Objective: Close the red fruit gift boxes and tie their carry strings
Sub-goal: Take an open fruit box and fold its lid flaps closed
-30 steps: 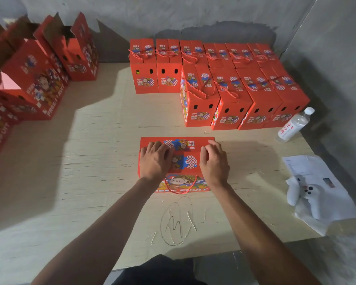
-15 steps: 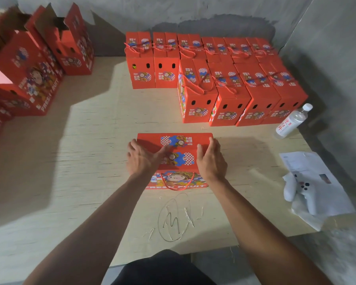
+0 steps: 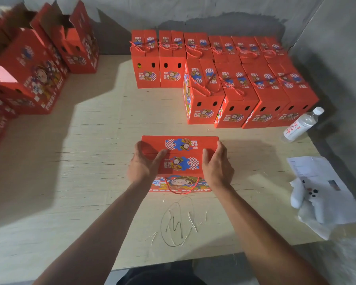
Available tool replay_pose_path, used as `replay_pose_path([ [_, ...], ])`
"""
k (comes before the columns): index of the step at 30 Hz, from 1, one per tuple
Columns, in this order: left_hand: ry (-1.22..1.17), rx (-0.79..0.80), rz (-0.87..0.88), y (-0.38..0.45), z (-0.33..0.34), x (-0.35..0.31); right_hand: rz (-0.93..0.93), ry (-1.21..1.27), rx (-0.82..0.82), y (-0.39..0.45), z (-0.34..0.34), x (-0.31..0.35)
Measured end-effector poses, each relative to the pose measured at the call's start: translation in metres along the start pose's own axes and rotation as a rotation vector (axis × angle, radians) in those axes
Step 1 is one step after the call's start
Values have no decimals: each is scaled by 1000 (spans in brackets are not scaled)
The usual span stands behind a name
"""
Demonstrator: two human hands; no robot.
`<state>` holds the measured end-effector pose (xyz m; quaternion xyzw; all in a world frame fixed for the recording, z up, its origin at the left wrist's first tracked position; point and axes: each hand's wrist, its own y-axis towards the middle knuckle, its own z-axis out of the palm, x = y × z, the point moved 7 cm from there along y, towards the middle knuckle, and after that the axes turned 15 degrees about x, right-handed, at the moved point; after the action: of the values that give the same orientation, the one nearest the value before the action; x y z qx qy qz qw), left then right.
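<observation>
While the red cardboard fruit gift box (image 3: 180,159) is lying near the front middle of the pale wooden surface (image 3: 90,161), the person is gripping it from both ends: the left hand (image 3: 145,162) is clasping the left end with its thumb lying over the printed top, and the right hand (image 3: 217,164) is clasping the right end the same way, fingers curled down the side. A red twisted carry string (image 3: 182,187) is hanging in a loop over the near face of the box, just above the words FRESH FRUIT. Behind it, two rows of closed red gift boxes (image 3: 224,83) are standing upright against the grey wall, each with its string lying across the top. Off to the left, several open red boxes (image 3: 39,64) are standing with their flaps up. At the right edge a clear plastic water bottle (image 3: 301,125) is sitting just beside the closed boxes, and nearer, a white game controller (image 3: 305,199) is resting on a white sheet of paper (image 3: 317,171). A scribbled outline is showing on the surface in front of the box.
</observation>
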<state>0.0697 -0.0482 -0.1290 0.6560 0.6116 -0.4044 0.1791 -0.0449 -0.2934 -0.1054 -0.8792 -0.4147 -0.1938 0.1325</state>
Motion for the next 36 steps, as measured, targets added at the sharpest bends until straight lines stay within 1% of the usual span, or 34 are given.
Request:
replay_pose_path([
  [3, -1, 2, -5, 2, 1, 3, -14, -35, 54, 4, 1, -1],
  [5, -1, 2, 3, 3, 1, 4, -37, -73, 132, 11, 2, -2],
  [9, -29, 9, 75, 8, -2, 4, -70, -106, 329, 31, -1, -3],
  [11, -48, 14, 115, 11, -3, 2, -84, -148, 382, 37, -4, 3],
  [14, -27, 43, 166, 18, -10, -6, -141, -216, 351, 41, -12, 12],
  [17, 93, 79, 159, 35, -22, -12, -88, -258, 331, 41, -17, 11],
  [19, 184, 36, 143, 44, -31, -13, -55, -260, 324, 36, -16, 13],
  [21, 222, -23, 117, 48, -38, -10, -35, -283, 298, 28, -14, 17],
  [23, 158, -83, 87, 45, -43, -2, -44, -309, 260, 19, -10, 24],
  [24, 98, -112, 44, 42, -45, 5, -57, -337, 249, 13, -8, 29],
  [26, -92, -160, -109, 31, -46, 21, -93, -414, 252, 1, -1, 41],
  [28, -304, -167, -234, 18, -36, 37, -134, -452, 270, -13, 14, 55],
  [29, -373, -148, -254, 13, -30, 42, -149, -451, 278, -20, 21, 62],
  [31, -425, -84, -226, 7, -24, 46, -172, -422, 293, -30, 35, 74],
  [33, -423, -43, -193, 4, -29, 50, -171, -368, 339, -36, 48, 81],
  [36, -406, 22, -215, 3, -44, 65, -143, -261, 451, -43, 64, 88],
])
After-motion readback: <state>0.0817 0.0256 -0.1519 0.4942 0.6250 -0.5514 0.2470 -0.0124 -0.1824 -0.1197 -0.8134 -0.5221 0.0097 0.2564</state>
